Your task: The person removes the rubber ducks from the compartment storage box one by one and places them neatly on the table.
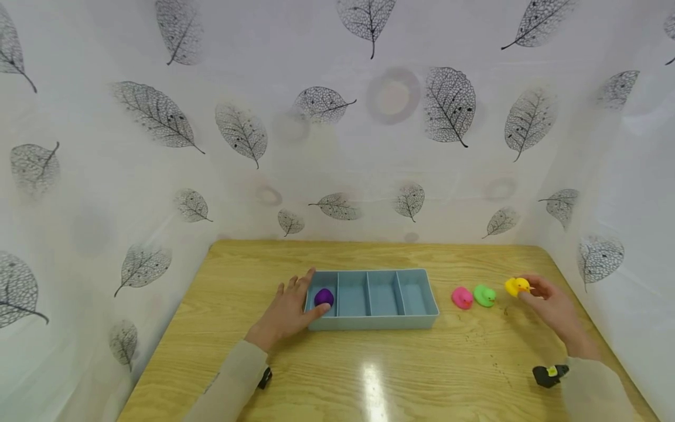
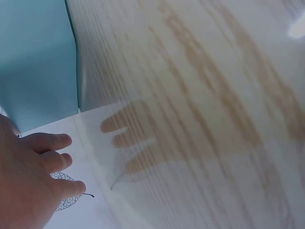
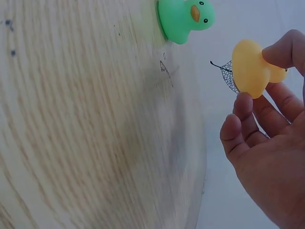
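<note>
My right hand (image 1: 554, 308) pinches a yellow rubber duck (image 1: 516, 286) between thumb and fingers; the right wrist view shows the duck (image 3: 251, 69) held up off the wood. To its left, a green rubber duck (image 1: 484, 296) and a pink rubber duck (image 1: 462, 298) sit side by side on the table. My left hand (image 1: 285, 310) spans the left end of a blue-grey tray (image 1: 374, 323), thumb at the front rim and index finger at the back corner. Inside the tray's leftmost compartment lies a rounded purple toy (image 1: 323, 297), partly behind the thumb.
Dividers part the tray into several compartments in a row. It stands mid-table on a wood-grain tabletop (image 1: 422, 375). White leaf-print curtains (image 1: 337, 146) close off the back and both sides. Small dark marks (image 1: 495, 357) dot the table at the right.
</note>
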Tool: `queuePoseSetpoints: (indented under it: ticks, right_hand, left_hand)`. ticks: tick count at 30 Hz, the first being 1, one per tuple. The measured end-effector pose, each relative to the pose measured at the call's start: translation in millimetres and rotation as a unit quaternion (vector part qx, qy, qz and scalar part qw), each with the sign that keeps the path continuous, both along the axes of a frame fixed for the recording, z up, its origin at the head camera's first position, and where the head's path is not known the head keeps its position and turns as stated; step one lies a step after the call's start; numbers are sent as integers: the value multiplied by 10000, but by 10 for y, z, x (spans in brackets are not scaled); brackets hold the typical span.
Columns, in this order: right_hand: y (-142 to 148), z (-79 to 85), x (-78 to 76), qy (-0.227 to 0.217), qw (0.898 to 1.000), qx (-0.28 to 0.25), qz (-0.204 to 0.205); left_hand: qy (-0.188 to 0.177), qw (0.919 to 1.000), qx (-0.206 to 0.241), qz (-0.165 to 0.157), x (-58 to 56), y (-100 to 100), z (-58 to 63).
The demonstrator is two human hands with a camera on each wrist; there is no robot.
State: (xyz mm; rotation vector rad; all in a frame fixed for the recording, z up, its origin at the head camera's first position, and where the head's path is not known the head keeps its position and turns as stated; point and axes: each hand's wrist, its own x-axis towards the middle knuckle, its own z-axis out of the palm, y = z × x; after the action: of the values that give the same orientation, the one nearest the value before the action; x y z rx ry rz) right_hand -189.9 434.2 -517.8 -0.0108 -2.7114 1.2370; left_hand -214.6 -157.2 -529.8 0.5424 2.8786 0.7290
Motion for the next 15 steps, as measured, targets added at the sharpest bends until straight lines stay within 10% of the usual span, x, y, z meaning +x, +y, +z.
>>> queuePoseSetpoints:
  ticks: [15]
  right_hand:
    - [96,-125,-27,-470,9987,133,169]
  left_hand:
    - [47,10000,-6,-2,2,1,-6]
